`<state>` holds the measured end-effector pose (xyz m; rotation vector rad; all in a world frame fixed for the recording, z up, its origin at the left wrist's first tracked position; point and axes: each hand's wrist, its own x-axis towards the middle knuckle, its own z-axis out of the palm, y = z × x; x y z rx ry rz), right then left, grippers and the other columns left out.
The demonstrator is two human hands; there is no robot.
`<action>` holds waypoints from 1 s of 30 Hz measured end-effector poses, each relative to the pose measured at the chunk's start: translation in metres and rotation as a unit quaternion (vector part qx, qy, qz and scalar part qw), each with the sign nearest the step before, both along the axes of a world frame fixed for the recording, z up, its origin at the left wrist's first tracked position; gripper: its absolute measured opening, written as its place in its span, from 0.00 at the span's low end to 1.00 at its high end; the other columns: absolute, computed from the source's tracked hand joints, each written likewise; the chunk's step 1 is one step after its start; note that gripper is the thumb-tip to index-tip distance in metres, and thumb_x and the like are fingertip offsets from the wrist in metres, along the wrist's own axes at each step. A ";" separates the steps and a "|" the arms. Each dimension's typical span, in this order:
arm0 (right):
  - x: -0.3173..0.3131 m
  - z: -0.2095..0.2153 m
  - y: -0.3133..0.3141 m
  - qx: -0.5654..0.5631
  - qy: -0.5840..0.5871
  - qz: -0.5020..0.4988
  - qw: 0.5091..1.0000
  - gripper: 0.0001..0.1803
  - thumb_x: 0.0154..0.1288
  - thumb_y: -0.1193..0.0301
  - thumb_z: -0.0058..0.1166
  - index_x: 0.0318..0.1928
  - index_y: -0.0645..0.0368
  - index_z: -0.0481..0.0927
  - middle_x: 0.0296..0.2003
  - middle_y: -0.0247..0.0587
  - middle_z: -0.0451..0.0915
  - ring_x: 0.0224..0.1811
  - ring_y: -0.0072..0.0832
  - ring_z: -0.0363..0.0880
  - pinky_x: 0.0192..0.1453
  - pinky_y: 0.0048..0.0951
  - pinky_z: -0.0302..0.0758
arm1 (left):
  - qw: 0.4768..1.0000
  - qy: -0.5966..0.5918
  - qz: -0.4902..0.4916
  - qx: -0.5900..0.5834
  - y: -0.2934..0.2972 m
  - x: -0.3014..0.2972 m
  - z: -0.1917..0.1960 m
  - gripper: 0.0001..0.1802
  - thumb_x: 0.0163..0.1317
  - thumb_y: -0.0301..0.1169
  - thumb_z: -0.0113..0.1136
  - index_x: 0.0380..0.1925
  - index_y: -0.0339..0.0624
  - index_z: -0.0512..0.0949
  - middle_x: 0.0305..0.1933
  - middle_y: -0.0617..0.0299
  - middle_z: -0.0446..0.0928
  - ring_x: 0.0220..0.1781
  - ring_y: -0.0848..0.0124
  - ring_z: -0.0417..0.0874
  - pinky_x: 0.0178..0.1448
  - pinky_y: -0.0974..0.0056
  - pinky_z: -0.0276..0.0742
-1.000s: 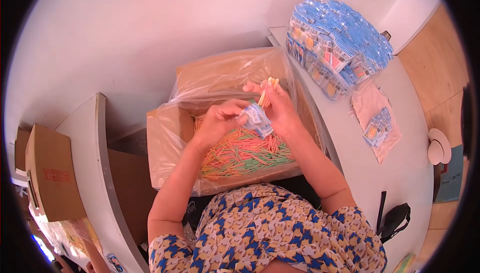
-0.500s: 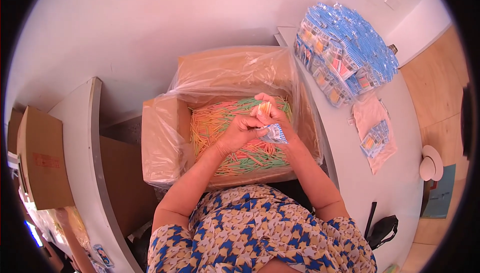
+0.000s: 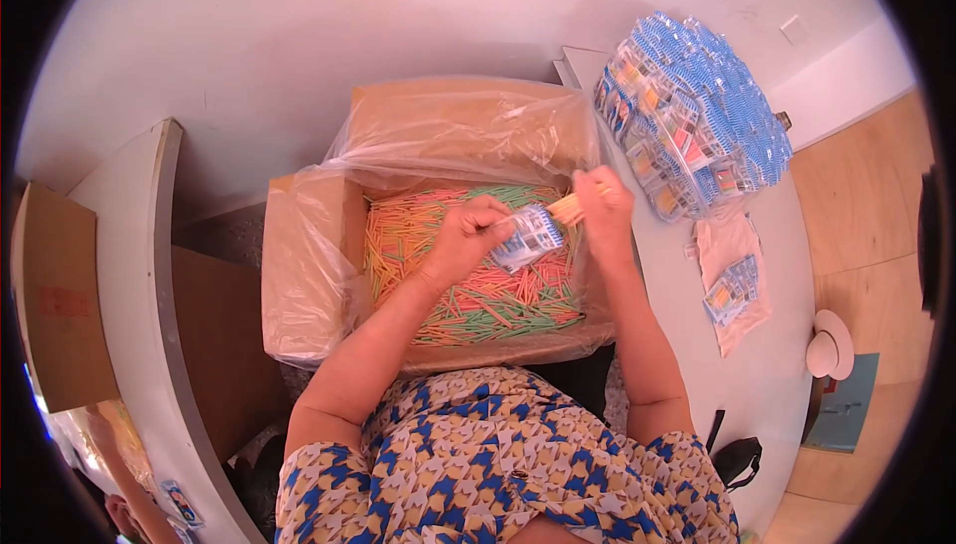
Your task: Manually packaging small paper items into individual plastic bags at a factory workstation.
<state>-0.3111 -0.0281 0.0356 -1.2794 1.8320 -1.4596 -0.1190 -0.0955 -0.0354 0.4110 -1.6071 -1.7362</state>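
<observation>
Well, at the far left a brown box (image 3: 70, 315) stands on a white table (image 3: 139, 295), close to its left edge. Another person's arm (image 3: 144, 504) shows near that table's bottom end.

Next comes a big carton (image 3: 468, 121) with a clear plastic liner (image 3: 309, 310) hanging over its edges. Lots of pink, yellow and green sticks (image 3: 498, 315) lie inside.

Over the middle of the carton, the left hand (image 3: 460, 245) pinches the left side of a small clear and blue packet (image 3: 530, 240) between thumb and fingers. Just right of it, nearer the carton's right edge, the right hand (image 3: 605, 210) has its fingers curled round a little bunch of yellowish sticks (image 3: 566, 208). The bunch's tips are at the packet's striped edge; it is hard to tell if any are inside.

If the tips catch on that edge, the thin packet could fold or rip. If the right fingers go loose, sticks could drop into the carton.

On the right table (image 3: 682, 385), a tall heap of packets (image 3: 707, 96) sits by the far end; if bumped, some could slide. Nearer, more packets (image 3: 732, 290) lie on a pink cloth (image 3: 732, 330), with a black bag (image 3: 737, 459) toward the near end.
</observation>
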 end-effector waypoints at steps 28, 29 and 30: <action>0.032 0.061 0.006 0.087 0.116 0.060 0.988 0.12 0.63 0.68 0.56 0.26 0.62 0.74 0.19 0.29 0.72 0.22 0.12 0.69 0.24 0.20 0.65 | 0.993 0.027 -0.056 0.097 0.003 -0.002 0.004 0.09 0.55 0.18 0.62 0.36 0.38 0.83 0.43 0.63 0.77 0.42 0.77 0.77 0.44 0.72 0.76; 0.035 0.059 0.004 0.070 0.166 0.052 0.982 0.11 0.63 0.68 0.56 0.27 0.62 0.74 0.18 0.29 0.71 0.22 0.11 0.67 0.24 0.20 0.64 | 0.995 0.027 -0.059 0.076 0.003 -0.002 0.007 0.08 0.56 0.20 0.62 0.37 0.38 0.83 0.44 0.64 0.77 0.41 0.78 0.78 0.42 0.73 0.77; 0.039 0.059 0.003 0.070 0.165 0.051 0.983 0.11 0.63 0.68 0.56 0.27 0.62 0.74 0.18 0.29 0.71 0.22 0.11 0.67 0.24 0.20 0.64 | 0.995 0.026 -0.060 0.075 0.004 -0.002 0.009 0.08 0.56 0.20 0.62 0.37 0.38 0.83 0.44 0.64 0.77 0.41 0.78 0.78 0.42 0.73 0.77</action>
